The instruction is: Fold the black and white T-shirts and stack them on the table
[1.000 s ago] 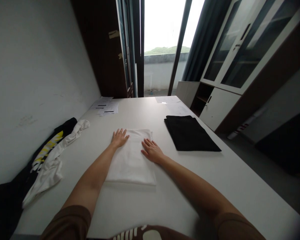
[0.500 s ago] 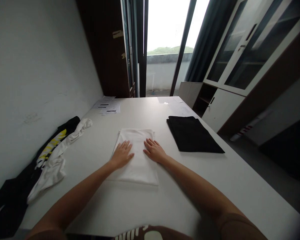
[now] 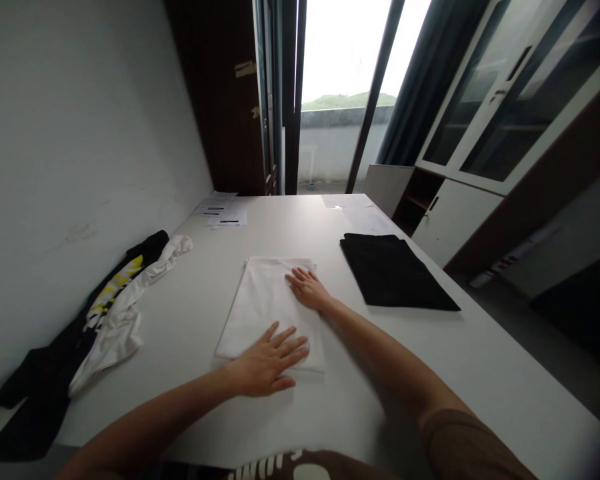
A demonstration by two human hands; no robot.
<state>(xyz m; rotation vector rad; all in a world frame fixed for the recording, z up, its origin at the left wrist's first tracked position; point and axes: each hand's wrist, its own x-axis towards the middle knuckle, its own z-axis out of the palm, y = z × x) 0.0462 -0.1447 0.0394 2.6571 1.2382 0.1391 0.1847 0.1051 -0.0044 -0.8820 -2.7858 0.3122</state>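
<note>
A white folded cloth, perhaps a garment (image 3: pixel 260 300), lies flat on the white table (image 3: pixel 180 307) in front of me. My left hand (image 3: pixel 267 360) rests with spread fingers across its near edge, palm down. Farther up, my right hand (image 3: pixel 307 288) lies flat on the cloth near its far right corner, fingers stretched out. Neither hand grips anything. To the right of the cloth sits a black folded cloth (image 3: pixel 397 272), apart from both hands.
Along the left wall lie a crumpled white garment (image 3: pixel 113 340) and a black garment with yellow print (image 3: pixel 55 363). Papers (image 3: pixel 227 212) lie at the far left of the table, and more sheets (image 3: pixel 365 217) at the far right. Cabinets (image 3: pixel 453 213) stand beyond the right edge.
My left hand has moved from the upper left of the white cloth toward me and rightward to its near edge. My right hand stays near the upper right. The view has shifted slightly.
</note>
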